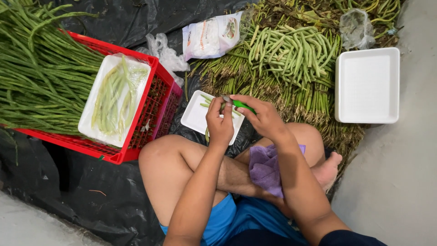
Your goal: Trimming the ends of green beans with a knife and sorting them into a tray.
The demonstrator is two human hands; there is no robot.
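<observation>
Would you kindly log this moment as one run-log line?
left hand: holds green bean stalk | right hand: holds green-handled knife | below: small white foam tray | beside: red plastic crate

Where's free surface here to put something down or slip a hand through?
Free: the empty white tray at right, grey floor beyond it, and black sheet below the red crate. Crowded: the small tray under the left hand and right hand, hemmed by bean piles.
</observation>
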